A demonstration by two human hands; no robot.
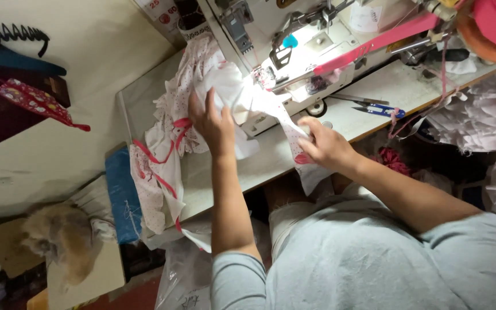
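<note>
On the sewing table (259, 161), both hands (213, 123) press white fabric (231, 92).

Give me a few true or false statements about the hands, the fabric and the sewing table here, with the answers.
1. Both hands touch the white fabric. True.
2. Blue-handled snips lie on the table. True.
3. The right hand holds the snips. False: it rests on the fabric; the snips lie apart.
4. The tape feeding into the machine is green. False: it is pink.
5. Finished pieces hang off the table's left edge. True.
</note>
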